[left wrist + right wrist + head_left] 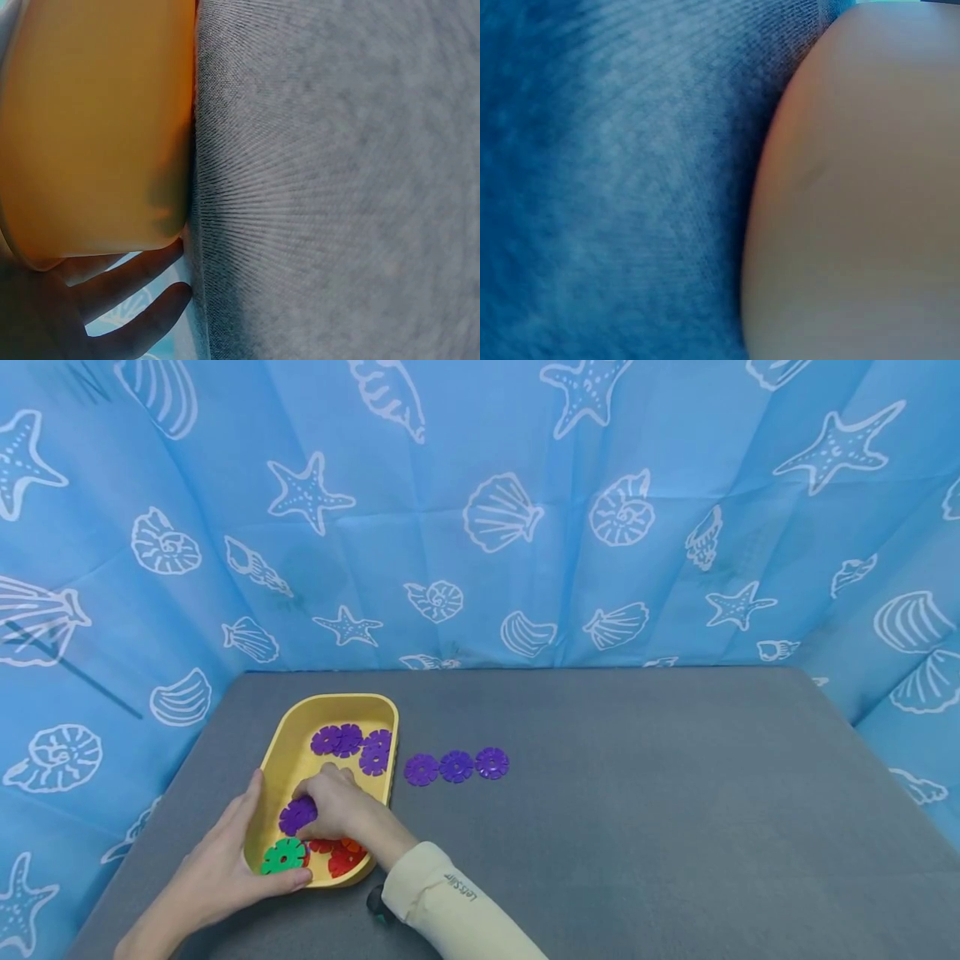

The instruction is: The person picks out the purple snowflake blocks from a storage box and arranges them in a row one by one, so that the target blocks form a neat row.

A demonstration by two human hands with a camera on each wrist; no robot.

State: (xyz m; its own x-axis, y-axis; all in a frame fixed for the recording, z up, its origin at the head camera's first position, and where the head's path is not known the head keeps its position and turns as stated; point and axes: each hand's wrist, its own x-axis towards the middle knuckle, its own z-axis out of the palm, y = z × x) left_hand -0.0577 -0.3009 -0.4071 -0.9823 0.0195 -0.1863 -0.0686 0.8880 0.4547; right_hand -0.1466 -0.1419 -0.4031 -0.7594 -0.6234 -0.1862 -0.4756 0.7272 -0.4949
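A yellow tray (272, 777) stands at the left of the grey table, holding notched plastic discs. My left hand (217, 860) grips its near left corner, thumb along the front rim and fingers against the outer left wall. In the left wrist view, spread fingers (131, 289) show beyond the tray's wall (97, 135). Inside the tray, my right hand (341, 806) pinches a purple notched disc (297, 817); its fingertips are partly hidden. A green disc (283, 856) and red discs (345, 858) lie at the near end. More purple discs (347, 740) are at the far end.
Right of the tray, three purple discs (457, 767) lie in a row on the grey tabletop (660, 810). A small dark object (378, 902) sits partly hidden by the right sleeve (457, 902). A blue seashell-print curtain (480, 568) hangs behind the table and along both sides.
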